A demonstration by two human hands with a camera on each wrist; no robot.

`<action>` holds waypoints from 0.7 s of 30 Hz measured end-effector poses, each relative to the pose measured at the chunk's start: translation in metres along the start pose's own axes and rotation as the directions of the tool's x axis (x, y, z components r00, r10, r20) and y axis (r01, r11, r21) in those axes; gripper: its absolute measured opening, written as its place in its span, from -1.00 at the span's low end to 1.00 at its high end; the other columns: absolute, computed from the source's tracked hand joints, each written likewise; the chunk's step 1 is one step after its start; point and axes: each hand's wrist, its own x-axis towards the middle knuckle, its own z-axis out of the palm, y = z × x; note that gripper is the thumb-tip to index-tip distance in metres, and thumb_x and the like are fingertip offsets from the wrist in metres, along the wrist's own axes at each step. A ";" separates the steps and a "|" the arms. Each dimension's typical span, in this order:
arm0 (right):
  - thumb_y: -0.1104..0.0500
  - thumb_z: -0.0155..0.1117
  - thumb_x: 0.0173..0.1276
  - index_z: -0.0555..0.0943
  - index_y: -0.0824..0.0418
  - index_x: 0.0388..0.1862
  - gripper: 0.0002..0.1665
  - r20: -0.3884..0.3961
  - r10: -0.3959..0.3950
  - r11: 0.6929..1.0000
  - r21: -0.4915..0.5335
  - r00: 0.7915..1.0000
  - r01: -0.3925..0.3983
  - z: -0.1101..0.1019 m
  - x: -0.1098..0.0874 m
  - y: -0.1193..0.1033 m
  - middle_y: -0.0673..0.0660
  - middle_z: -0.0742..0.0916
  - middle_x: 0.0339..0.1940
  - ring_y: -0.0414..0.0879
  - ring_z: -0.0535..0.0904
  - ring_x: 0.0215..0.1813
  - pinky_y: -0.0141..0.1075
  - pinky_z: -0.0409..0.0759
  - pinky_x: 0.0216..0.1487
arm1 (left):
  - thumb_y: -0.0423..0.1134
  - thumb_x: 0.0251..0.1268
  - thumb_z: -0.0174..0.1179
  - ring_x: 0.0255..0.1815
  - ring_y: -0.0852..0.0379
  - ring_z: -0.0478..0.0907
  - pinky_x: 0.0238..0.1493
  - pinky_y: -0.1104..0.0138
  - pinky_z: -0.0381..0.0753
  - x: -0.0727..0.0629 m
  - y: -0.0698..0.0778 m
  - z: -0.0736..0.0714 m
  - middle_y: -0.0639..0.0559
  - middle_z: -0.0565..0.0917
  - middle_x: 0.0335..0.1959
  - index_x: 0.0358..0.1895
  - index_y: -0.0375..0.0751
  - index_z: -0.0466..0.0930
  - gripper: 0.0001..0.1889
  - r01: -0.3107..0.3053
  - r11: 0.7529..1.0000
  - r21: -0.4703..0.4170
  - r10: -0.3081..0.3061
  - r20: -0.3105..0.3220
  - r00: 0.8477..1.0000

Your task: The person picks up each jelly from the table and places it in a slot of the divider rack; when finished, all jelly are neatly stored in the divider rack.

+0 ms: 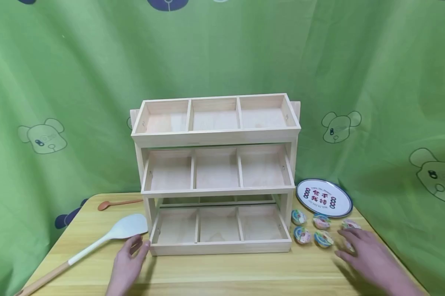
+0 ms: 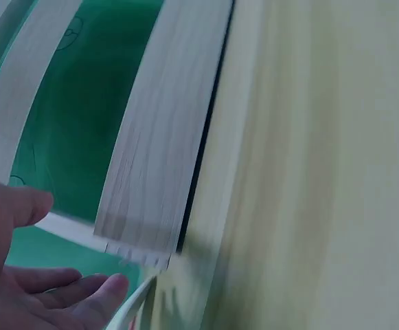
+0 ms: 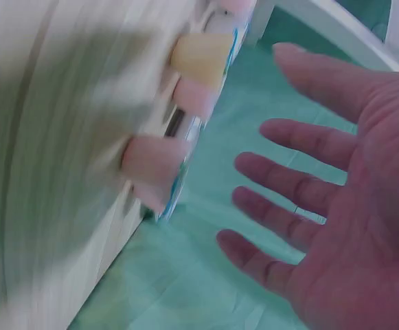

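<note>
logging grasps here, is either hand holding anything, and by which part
Nothing is held: the left hand is beside the bottom wooden tray, the right hand is near the small cups, both empty.

The plate bears red characters, including 不, 我, 待; its smaller lettering is illegible.

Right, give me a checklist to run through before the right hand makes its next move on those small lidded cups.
1. Right hand free: ok, fingers spread, holding nothing.
2. Small lidded cups all fully visible: not ok, the right hand partly covers at least one.
3. Cup lids sealed: cannot tell, too small.
4. Wooden rack upright: ok.
5. Left hand off the rack: cannot tell, it is close to the lowest tray's left corner.
</note>
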 end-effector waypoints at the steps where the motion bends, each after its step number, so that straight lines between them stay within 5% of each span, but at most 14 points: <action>1: 0.02 0.55 0.07 0.52 0.45 0.16 -0.22 0.015 0.016 1.000 -0.007 1.000 -0.016 -0.001 0.000 0.003 0.57 0.50 0.14 0.53 0.37 0.12 0.47 0.35 0.07 | -0.07 0.51 0.09 0.29 -0.39 0.33 0.17 0.01 0.57 0.001 0.000 0.002 -0.52 0.33 0.30 0.37 -0.55 0.21 -0.36 0.006 0.999 -0.033 -0.006 -0.010 1.000; 11: 0.07 0.53 0.10 0.53 0.43 0.16 -0.28 0.109 0.087 0.996 -0.010 0.990 -0.086 0.001 0.004 0.027 0.60 0.51 0.01 0.56 0.45 -0.05 0.44 0.49 -0.15 | -0.23 0.39 0.23 -0.07 -0.07 0.62 -0.09 0.31 0.73 0.012 -0.004 0.013 -0.36 0.63 0.00 0.20 -0.51 0.48 -0.54 0.102 0.963 -0.249 -0.118 -0.052 0.992; 21: 0.05 0.47 0.18 0.54 0.37 0.18 -0.34 0.130 0.099 0.995 0.008 0.987 -0.101 0.008 0.006 0.041 0.58 0.51 0.03 0.56 0.44 -0.02 0.44 0.49 -0.15 | -0.30 0.34 0.27 -0.19 0.07 0.62 -0.17 0.41 0.72 0.019 -0.011 0.018 -0.33 0.65 -0.03 0.18 -0.52 0.50 -0.56 0.121 0.950 -0.287 -0.142 -0.054 0.988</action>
